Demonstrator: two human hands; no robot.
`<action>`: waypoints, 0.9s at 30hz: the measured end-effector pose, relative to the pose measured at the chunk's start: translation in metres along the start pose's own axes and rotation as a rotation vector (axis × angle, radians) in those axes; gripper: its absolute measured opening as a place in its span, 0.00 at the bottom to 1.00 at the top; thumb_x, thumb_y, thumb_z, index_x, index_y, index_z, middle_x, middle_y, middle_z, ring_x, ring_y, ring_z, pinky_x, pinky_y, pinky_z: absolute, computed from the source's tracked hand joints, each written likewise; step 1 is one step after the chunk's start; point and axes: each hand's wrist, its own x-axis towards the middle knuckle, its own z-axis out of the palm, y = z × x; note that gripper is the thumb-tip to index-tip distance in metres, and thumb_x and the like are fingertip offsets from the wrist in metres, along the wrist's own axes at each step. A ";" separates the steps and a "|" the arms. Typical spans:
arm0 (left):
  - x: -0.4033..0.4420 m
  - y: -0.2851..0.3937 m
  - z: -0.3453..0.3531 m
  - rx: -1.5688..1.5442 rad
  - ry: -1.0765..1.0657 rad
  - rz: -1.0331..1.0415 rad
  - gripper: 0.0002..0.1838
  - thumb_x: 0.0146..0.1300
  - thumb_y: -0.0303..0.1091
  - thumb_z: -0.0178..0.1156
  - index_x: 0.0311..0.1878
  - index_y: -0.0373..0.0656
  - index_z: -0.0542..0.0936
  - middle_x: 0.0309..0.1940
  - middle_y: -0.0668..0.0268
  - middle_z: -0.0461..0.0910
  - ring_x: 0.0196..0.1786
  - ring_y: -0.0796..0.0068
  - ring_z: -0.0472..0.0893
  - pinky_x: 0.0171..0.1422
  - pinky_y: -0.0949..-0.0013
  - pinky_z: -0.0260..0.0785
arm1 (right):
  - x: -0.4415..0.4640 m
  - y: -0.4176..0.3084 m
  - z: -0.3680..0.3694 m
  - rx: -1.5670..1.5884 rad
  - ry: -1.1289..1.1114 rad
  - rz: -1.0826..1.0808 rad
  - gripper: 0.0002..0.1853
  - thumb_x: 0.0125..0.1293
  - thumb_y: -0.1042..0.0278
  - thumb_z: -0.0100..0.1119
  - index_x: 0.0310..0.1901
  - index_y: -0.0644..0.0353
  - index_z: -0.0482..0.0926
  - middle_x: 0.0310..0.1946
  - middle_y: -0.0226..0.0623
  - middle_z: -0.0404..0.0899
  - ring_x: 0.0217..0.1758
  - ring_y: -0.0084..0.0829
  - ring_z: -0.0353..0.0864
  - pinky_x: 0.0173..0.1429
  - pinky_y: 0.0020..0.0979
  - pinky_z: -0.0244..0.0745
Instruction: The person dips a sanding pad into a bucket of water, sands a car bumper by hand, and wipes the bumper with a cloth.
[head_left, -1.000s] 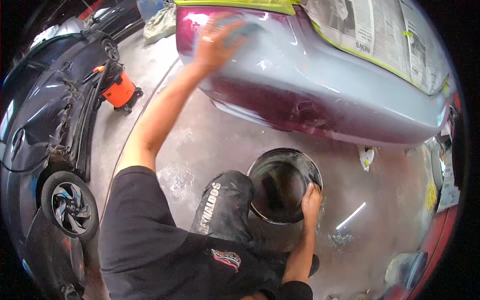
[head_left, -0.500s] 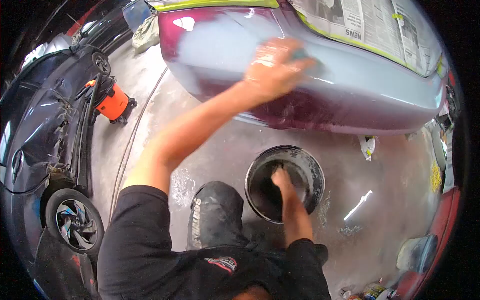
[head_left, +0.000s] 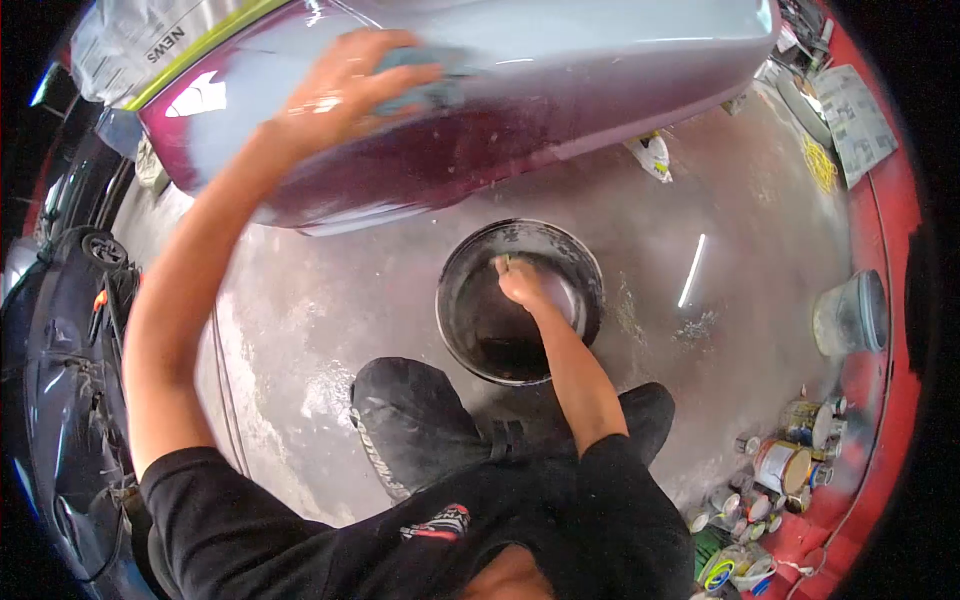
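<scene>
My left hand [head_left: 345,90] is raised to the purple car bumper [head_left: 480,160], its fingers around a grey-blue pad [head_left: 425,78] that lies against the pale grey patch on the panel. Below the bumper, on the floor, stands a round dark bucket [head_left: 592,270] with smeared inner walls and dark contents that look like liquid. Inside its rim is my right hand [head_left: 520,282], fingers curled closed. A small greenish bit shows at those fingertips, too small to name.
Masking newspaper [head_left: 130,45] edged with yellow-green tape covers part of the car. Paint cans [head_left: 782,466] and a translucent bucket [head_left: 845,315] line the red wall at right. A dark car [head_left: 60,400] stands at left. A hose [head_left: 225,390] runs along the floor.
The view has swung right, bringing the paint cans more into sight. My left hand, still with the pad, has moved up and left in the picture. My right hand stays inside the bucket.
</scene>
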 end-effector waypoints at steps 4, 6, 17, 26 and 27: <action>-0.051 -0.057 -0.055 0.067 -0.053 0.004 0.30 0.60 0.36 0.73 0.66 0.55 0.78 0.65 0.54 0.74 0.67 0.49 0.74 0.68 0.48 0.70 | -0.068 -0.089 -0.086 0.337 0.497 -0.268 0.21 0.79 0.60 0.48 0.66 0.64 0.75 0.65 0.59 0.75 0.68 0.58 0.74 0.70 0.48 0.71; -0.064 -0.066 -0.067 0.075 -0.044 -0.038 0.29 0.61 0.34 0.72 0.67 0.54 0.78 0.65 0.53 0.74 0.69 0.48 0.73 0.71 0.47 0.68 | -0.070 -0.132 -0.126 0.167 0.765 -0.601 0.25 0.75 0.68 0.56 0.71 0.61 0.71 0.71 0.55 0.69 0.72 0.57 0.71 0.72 0.51 0.69; -0.073 -0.049 -0.064 0.060 0.075 -0.197 0.26 0.62 0.28 0.67 0.65 0.47 0.80 0.69 0.50 0.71 0.72 0.45 0.70 0.76 0.48 0.63 | -0.004 -0.236 -0.148 -0.521 0.995 -0.873 0.33 0.71 0.68 0.52 0.77 0.61 0.62 0.81 0.45 0.56 0.84 0.45 0.55 0.78 0.69 0.48; -0.066 -0.040 -0.079 0.102 0.099 -0.184 0.27 0.58 0.25 0.68 0.63 0.46 0.80 0.68 0.51 0.72 0.71 0.46 0.72 0.74 0.49 0.65 | -0.018 -0.273 -0.105 -0.178 0.982 -0.932 0.39 0.69 0.58 0.61 0.77 0.63 0.60 0.80 0.50 0.56 0.84 0.51 0.52 0.78 0.74 0.36; -0.067 -0.037 -0.082 0.120 0.115 -0.188 0.27 0.58 0.25 0.68 0.63 0.47 0.81 0.68 0.51 0.72 0.70 0.46 0.72 0.74 0.49 0.66 | -0.025 -0.273 -0.113 -0.268 0.954 -0.983 0.40 0.67 0.57 0.64 0.78 0.59 0.61 0.80 0.47 0.57 0.84 0.49 0.53 0.79 0.73 0.38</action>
